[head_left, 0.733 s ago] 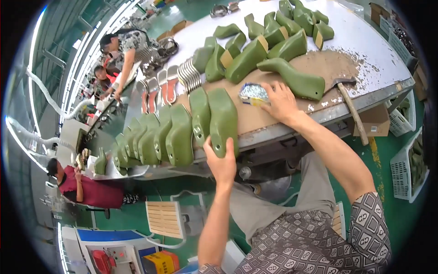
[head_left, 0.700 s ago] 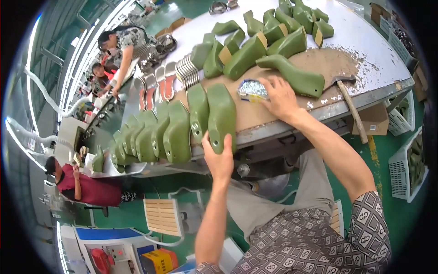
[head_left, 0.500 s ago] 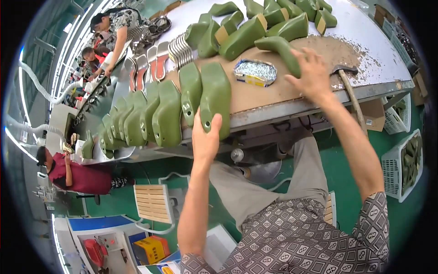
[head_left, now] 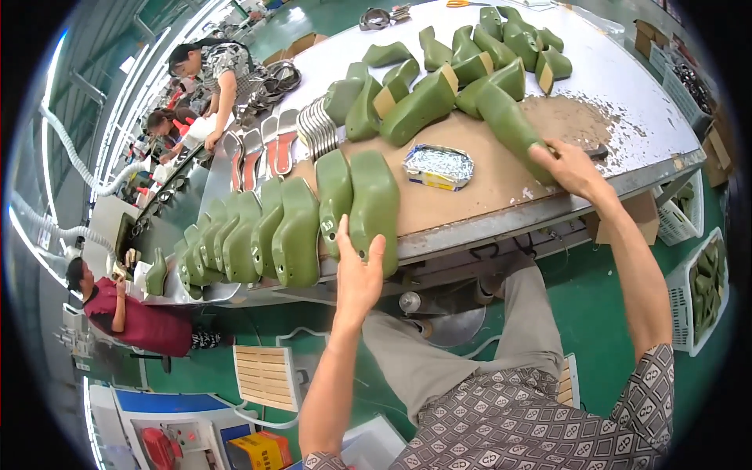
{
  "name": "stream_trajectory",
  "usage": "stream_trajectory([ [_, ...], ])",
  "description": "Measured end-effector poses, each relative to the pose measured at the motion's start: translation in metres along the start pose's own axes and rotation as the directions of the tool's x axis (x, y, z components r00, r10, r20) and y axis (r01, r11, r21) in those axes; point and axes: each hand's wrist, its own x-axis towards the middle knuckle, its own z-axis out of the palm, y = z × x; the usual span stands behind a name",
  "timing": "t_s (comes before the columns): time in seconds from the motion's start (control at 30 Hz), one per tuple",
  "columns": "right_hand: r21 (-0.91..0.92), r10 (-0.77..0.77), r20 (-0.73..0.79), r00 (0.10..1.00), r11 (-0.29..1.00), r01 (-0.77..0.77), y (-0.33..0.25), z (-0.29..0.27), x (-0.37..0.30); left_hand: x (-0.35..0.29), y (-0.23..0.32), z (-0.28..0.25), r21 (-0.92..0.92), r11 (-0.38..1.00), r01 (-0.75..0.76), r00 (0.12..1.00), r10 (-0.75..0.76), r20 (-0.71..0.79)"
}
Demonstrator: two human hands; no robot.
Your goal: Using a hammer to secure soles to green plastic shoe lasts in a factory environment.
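Observation:
My right hand is closed round the near end of a green shoe last, tilted above the table's brown covering. My left hand grips the near end of another green shoe last, standing at the right end of a row along the table edge. Its thumb lies at the right side and its forefinger reaches between this last and its neighbour; the palm-side contact is hidden. Between my hands lies an opened foil packet. A hammer head shows partly beside my right hand.
Several more green lasts lie piled at the back of the table. Metallic curved pieces and red-and-silver soles stand at the left. Crates of lasts sit on the floor at right. Co-workers work at the left.
My right hand has moved right and closed on the near end of a last, now lifted and tilted. The hammer's handle has gone from sight. My left hand stays at the row; the view has shifted.

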Motion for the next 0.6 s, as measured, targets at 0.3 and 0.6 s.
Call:
stream_trajectory([
  [0.3,0.223,-0.221,-0.271,0.937,0.933,0.284,0.008,0.024,0.021,0.026,0.01,-0.018,0.292,0.923,-0.252,0.964,0.265,-0.008],
  [0.6,0.113,-0.27,-0.57,0.776,0.909,0.4,0.015,0.06,-0.001,0.197,-0.068,-0.078,0.448,0.857,-0.256,0.878,0.4,-0.262],
])
